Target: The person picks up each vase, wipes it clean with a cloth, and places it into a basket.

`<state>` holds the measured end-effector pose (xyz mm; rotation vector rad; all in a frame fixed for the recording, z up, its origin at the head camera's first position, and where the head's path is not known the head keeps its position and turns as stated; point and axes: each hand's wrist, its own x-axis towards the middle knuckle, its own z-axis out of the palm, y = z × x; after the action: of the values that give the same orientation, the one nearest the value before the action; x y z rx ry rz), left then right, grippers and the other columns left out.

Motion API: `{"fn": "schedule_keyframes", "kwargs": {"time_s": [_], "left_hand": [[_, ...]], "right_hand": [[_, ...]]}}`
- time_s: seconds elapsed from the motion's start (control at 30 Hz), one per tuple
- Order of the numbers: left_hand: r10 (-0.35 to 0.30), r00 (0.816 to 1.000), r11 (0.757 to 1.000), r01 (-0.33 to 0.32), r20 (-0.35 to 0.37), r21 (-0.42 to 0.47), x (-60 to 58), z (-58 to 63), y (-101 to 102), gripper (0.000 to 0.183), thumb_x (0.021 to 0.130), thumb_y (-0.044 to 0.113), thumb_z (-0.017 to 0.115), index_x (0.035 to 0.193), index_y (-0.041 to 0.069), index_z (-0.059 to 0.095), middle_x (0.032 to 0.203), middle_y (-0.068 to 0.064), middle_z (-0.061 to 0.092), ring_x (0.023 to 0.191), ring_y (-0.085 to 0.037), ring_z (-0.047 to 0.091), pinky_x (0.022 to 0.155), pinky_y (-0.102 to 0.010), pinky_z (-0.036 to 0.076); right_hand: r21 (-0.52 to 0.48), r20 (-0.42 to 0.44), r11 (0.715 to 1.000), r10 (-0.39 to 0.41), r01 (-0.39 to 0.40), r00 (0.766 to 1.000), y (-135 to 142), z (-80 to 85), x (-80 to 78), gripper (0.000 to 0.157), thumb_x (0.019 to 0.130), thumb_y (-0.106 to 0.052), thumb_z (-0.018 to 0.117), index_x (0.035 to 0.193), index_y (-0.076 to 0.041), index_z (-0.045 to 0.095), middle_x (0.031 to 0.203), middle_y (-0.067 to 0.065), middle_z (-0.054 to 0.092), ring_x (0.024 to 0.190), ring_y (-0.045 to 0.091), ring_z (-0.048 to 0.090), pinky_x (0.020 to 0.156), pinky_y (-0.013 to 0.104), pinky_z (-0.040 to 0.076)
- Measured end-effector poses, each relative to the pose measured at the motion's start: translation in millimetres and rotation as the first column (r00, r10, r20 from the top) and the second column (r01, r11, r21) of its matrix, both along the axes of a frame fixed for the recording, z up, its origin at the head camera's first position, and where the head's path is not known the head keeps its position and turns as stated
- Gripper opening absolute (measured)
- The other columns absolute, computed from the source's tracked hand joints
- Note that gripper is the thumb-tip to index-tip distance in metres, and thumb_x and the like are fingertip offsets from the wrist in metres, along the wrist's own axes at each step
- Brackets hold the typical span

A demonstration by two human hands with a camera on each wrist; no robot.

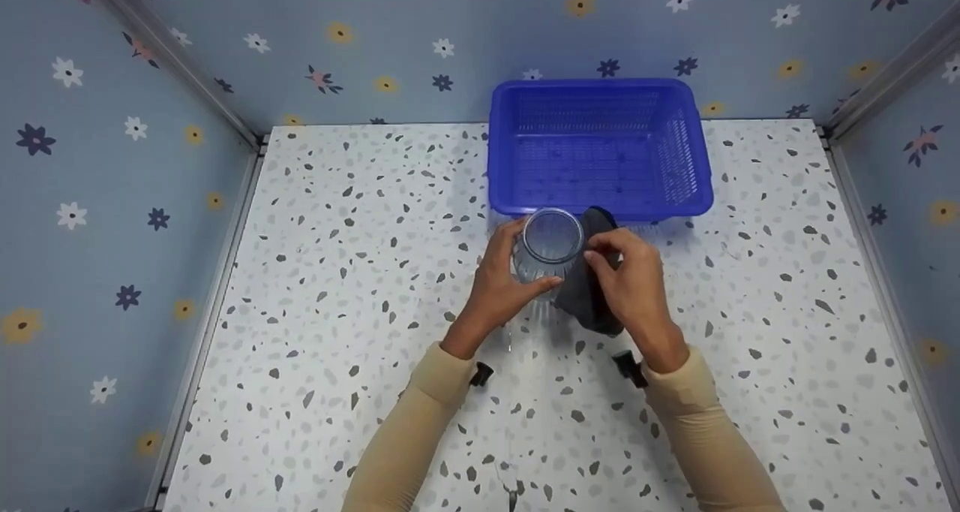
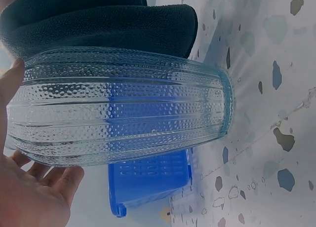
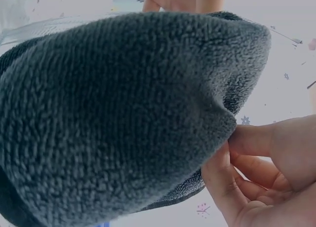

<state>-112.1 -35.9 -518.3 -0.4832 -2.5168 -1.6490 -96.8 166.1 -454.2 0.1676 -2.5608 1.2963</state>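
A clear glass vase [image 1: 553,245] with ribbed, dimpled sides stands at the middle of the table, its round mouth facing up. My left hand [image 1: 501,275] grips it near the rim, thumb on the near side and fingers round the far left. In the left wrist view the vase [image 2: 128,106] appears lying sideways because of the camera's tilt. My right hand [image 1: 630,272] pinches the edge of a dark grey cloth [image 1: 589,294] that hangs right beside the vase. In the right wrist view the cloth [image 3: 113,118] covers most of the vase.
A blue plastic basket [image 1: 600,213] with slotted walls stands just behind the vase, near the back wall. The speckled white table [image 1: 360,272] is bounded by flower-patterned panels [image 1: 97,219] on the left, back and right.
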Motion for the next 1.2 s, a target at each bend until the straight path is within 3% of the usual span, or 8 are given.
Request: {"fn": "schedule_keyframes", "kwargs": {"time_s": [0.4,0.77,1.03,1.2], "left_hand": [[-0.005,1.000,1.000,0.005,-0.004,-0.003,0.5,0.4,1,0.094,0.081,0.034,0.094,0.155,0.008,0.043,0.156,-0.010,0.047,0.144,-0.024,0.046,0.117,-0.043,0.042],[-0.002,1.000,1.000,0.002,0.002,0.002,1.4,0.3,0,0.095,0.081,0.035,0.094,0.157,0.009,0.042,0.157,-0.010,0.046,0.146,-0.024,0.045,0.118,-0.043,0.042],[0.000,1.000,1.000,0.000,0.018,0.015,1.5,-0.1,0,0.095,0.082,0.035,0.093,0.158,0.011,0.041,0.158,-0.009,0.045,0.145,-0.023,0.046,0.115,-0.045,0.043],[0.006,1.000,1.000,-0.007,0.017,0.012,1.7,-0.6,1,0.095,0.082,0.034,0.093,0.157,0.009,0.041,0.157,-0.010,0.046,0.145,-0.025,0.046,0.115,-0.046,0.043]], "right_hand": [[0.011,0.028,1.000,-0.004,0.004,1.000,4,-6.8,1.0,0.007,0.091,0.011,0.075,0.096,0.006,0.076,0.093,0.018,0.073,0.087,0.030,0.068,0.072,0.030,0.050],[-0.035,0.068,0.999,-0.001,0.003,0.998,10,-43.1,2.3,0.008,0.090,0.013,0.074,0.097,0.008,0.074,0.093,0.020,0.072,0.087,0.033,0.069,0.069,0.025,0.050],[-0.040,0.126,0.999,0.019,-0.014,0.992,10,-71.5,-2.5,0.007,0.090,0.013,0.074,0.095,0.009,0.073,0.092,0.022,0.073,0.084,0.035,0.069,0.078,0.041,0.055],[0.016,0.207,1.000,0.014,-0.018,0.978,7,-88.7,-4.1,0.008,0.091,0.011,0.073,0.099,0.010,0.072,0.093,0.024,0.072,0.085,0.038,0.068,0.078,0.049,0.054]]}}
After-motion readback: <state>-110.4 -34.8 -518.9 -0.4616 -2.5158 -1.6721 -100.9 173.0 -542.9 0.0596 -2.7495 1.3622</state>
